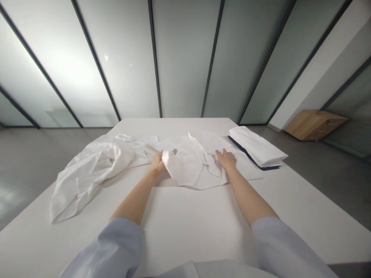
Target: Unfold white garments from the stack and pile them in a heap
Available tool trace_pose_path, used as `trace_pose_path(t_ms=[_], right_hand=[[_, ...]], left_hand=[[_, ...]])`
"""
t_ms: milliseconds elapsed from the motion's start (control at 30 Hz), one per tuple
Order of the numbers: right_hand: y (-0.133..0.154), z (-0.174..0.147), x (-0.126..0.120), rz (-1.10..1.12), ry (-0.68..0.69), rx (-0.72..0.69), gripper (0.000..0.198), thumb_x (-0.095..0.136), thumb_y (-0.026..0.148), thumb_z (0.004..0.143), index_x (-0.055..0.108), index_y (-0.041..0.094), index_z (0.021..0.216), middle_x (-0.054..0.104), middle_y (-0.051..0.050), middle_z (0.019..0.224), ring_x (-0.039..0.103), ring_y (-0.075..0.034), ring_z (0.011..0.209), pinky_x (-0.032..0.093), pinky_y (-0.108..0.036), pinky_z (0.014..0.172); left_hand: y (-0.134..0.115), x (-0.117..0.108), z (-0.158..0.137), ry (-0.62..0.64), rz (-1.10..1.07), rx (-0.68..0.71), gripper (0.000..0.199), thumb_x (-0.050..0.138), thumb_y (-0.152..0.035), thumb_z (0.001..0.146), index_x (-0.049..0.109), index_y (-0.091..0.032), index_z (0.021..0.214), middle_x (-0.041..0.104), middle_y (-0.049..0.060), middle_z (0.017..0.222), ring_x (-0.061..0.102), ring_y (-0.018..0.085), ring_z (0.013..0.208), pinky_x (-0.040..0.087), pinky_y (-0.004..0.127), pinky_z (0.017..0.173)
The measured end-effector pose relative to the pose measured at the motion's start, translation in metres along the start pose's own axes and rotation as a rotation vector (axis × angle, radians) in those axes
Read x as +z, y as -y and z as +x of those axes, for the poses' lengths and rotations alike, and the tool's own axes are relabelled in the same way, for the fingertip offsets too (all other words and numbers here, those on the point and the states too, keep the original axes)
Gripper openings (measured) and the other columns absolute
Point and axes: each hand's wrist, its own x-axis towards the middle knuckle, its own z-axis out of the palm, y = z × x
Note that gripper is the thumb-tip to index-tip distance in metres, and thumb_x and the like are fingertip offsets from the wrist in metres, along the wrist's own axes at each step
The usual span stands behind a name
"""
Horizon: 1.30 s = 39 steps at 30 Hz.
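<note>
L hand [157, 164] pinched a fold of the crumpled white cotton shirt [185, 162] mid-table [185, 224]; R hand [227, 159] lay flat, fingers spread, pinning it. Folded white stack [256, 148] sat by the right edge.

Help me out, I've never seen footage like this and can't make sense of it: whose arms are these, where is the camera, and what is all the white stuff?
There is no machine here. The single picture comes from a camera worn on a person's head, looking forward and down, so the two bare arms are that person's own. They reach over a white table. The left hand grips a fold of a white garment spread in front; the right hand lies flat on the same garment. To the left sits a rumpled heap of white cloth. To the right is a neat stack of folded white cloths with a dark edge. Frosted glass panels stand behind.
</note>
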Motion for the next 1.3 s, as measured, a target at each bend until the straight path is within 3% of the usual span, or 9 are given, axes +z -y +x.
trace_pose_path(t_ms=[167, 300, 433, 533, 667, 800, 967, 1133, 1300], right_hand=[[0.019, -0.009, 0.011, 0.048, 0.083, -0.314, 0.057, 0.041, 0.059, 0.09, 0.063, 0.018, 0.122, 0.06, -0.017, 0.121, 0.05, -0.032, 0.12, 0.034, -0.045, 0.101], [0.048, -0.031, 0.017, 0.369, 0.235, -0.662, 0.034, 0.06, 0.047, 0.081, 0.072, 0.02, 0.098, 0.059, -0.012, 0.123, 0.05, -0.028, 0.12, 0.035, -0.04, 0.103], [0.07, -0.057, 0.017, 0.732, 0.633, -0.816, 0.021, 0.057, 0.039, 0.078, 0.07, 0.022, 0.081, 0.067, -0.005, 0.105, 0.058, -0.023, 0.1, 0.042, -0.037, 0.094], [0.076, -0.067, 0.017, 0.931, 0.74, -0.75, 0.027, 0.049, 0.04, 0.079, 0.063, 0.021, 0.066, 0.065, -0.001, 0.074, 0.058, -0.019, 0.073, 0.046, -0.033, 0.075], [0.073, -0.062, 0.014, 1.084, 0.497, -0.599, 0.038, 0.042, 0.045, 0.08, 0.061, 0.02, 0.059, 0.063, -0.002, 0.063, 0.057, -0.019, 0.067, 0.044, -0.031, 0.068], [0.052, -0.044, 0.007, 1.03, -0.062, -0.437, 0.033, 0.048, 0.045, 0.079, 0.058, 0.022, 0.058, 0.064, -0.002, 0.064, 0.057, -0.018, 0.069, 0.042, -0.029, 0.069], [0.028, -0.023, 0.012, 1.059, -0.27, -0.088, 0.03, 0.045, 0.036, 0.078, 0.05, 0.023, 0.051, 0.056, 0.0, 0.052, 0.052, -0.017, 0.057, 0.04, -0.029, 0.06], [0.03, -0.023, 0.02, 1.054, -0.199, -0.106, 0.028, 0.047, 0.033, 0.075, 0.049, 0.024, 0.049, 0.053, 0.001, 0.049, 0.051, -0.017, 0.054, 0.039, -0.029, 0.056], [0.03, -0.024, 0.019, 1.012, -0.169, -0.13, 0.027, 0.047, 0.035, 0.073, 0.05, 0.023, 0.049, 0.051, 0.002, 0.048, 0.047, -0.016, 0.052, 0.036, -0.027, 0.051]], left_hand=[[-0.029, 0.023, -0.009, 0.133, 0.226, 0.119, 0.084, 0.066, -0.051, 0.072, 0.034, -0.021, 0.144, 0.062, 0.011, 0.12, 0.061, 0.028, 0.106, 0.047, 0.036, 0.09], [-0.047, 0.028, -0.014, 0.064, 0.337, 0.282, 0.105, 0.073, -0.058, 0.063, 0.026, -0.022, 0.149, 0.027, 0.015, 0.153, 0.03, 0.036, 0.137, 0.029, 0.048, 0.109], [-0.049, 0.027, -0.015, 0.193, 0.297, 0.394, 0.104, 0.077, -0.057, 0.059, 0.031, -0.027, 0.147, 0.014, 0.012, 0.158, 0.014, 0.037, 0.143, 0.025, 0.051, 0.111], [-0.047, 0.028, -0.013, 0.271, 0.232, 0.462, 0.08, 0.074, -0.049, 0.064, 0.047, -0.026, 0.136, 0.031, 0.01, 0.151, 0.025, 0.034, 0.139, 0.031, 0.046, 0.109], [-0.047, 0.033, -0.008, 0.27, 0.215, 0.418, 0.05, 0.067, -0.028, 0.069, 0.062, -0.02, 0.118, 0.06, 0.01, 0.115, 0.05, 0.029, 0.117, 0.04, 0.039, 0.102], [-0.051, 0.024, -0.004, 0.15, 0.201, 0.353, 0.053, 0.064, -0.018, 0.066, 0.062, -0.019, 0.118, 0.059, 0.008, 0.108, 0.053, 0.026, 0.106, 0.046, 0.035, 0.094], [-0.07, -0.042, -0.001, -0.2, 0.257, 0.358, 0.068, 0.061, -0.01, 0.065, 0.054, -0.028, 0.13, 0.053, 0.005, 0.116, 0.047, 0.024, 0.113, 0.043, 0.036, 0.099], [-0.088, -0.152, -0.01, -0.586, 0.4, 0.246, 0.059, 0.061, -0.019, 0.07, 0.056, -0.025, 0.129, 0.049, 0.005, 0.118, 0.045, 0.026, 0.113, 0.037, 0.041, 0.103], [-0.035, -0.222, -0.004, -0.654, 0.589, -0.026, 0.052, 0.058, -0.026, 0.076, 0.057, -0.023, 0.127, 0.052, 0.008, 0.116, 0.043, 0.029, 0.116, 0.035, 0.05, 0.103]])
